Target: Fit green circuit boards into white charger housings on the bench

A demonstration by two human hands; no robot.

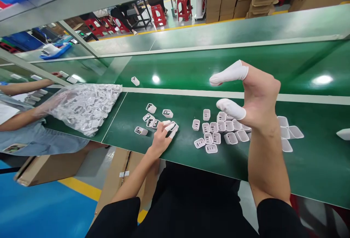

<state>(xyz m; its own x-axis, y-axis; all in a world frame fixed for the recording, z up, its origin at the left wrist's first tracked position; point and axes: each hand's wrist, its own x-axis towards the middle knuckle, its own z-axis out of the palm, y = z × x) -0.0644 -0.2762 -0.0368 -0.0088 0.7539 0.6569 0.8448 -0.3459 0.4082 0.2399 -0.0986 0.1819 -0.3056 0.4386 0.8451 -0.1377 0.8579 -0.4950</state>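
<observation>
My left hand [160,139], with white finger cots on its fingertips, is closed on a white charger housing [175,124] at the table surface. Just left of it lie several similar housings [151,108], their open ends showing dark and metal parts inside. My right hand [258,92] is raised above the table with its capped fingers and thumb apart, and nothing is between them. Below and left of that hand, white housings with slotted ends [211,148] stand in a loose cluster. My right forearm hides some of them. More white shells [295,132] sit to its right.
A clear plastic bag [84,106] full of white parts lies on the left, beside another person's arm [24,119]. One housing [135,81] rests on the green conveyor belt [175,68] beyond the table. A pointed white object [343,134] is at the right edge.
</observation>
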